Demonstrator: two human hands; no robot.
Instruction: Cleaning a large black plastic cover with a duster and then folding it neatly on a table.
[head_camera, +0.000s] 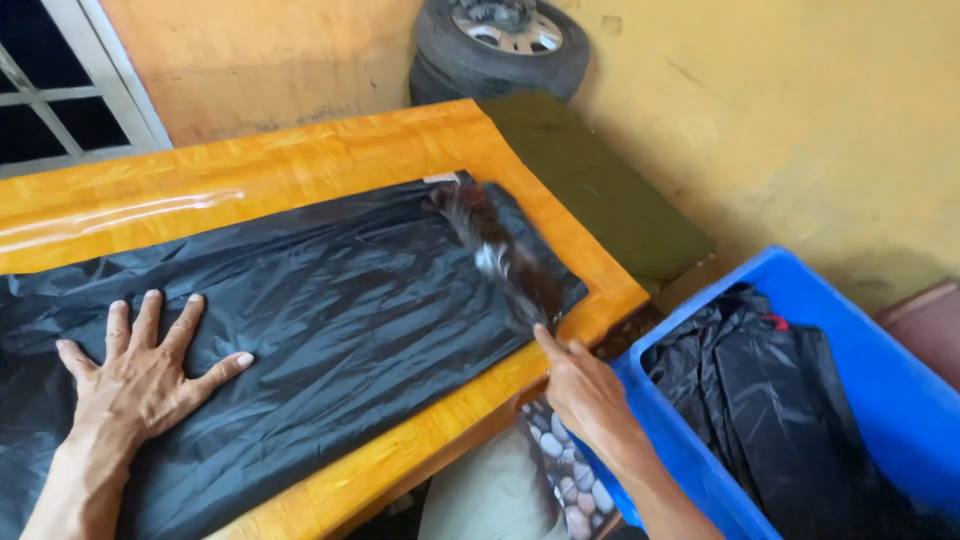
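A black plastic bag (330, 300) lies spread flat over an orange wooden table (290, 165). My left hand (140, 375) presses flat on the bag's left part, fingers spread. My right hand (585, 390) is at the table's right edge and pinches the bag's right end, which is lifted and blurred (500, 255) in motion. Beside that hand stands a blue plastic crate (900, 400) holding several crumpled black bags (770, 390).
A car tyre with a metal rim (500, 40) leans against the yellow wall at the back. A dark green board (600, 190) lies beside the table. A window frame (60, 90) is at the upper left. A pebble-pattern mat (565, 475) lies below the table's edge.
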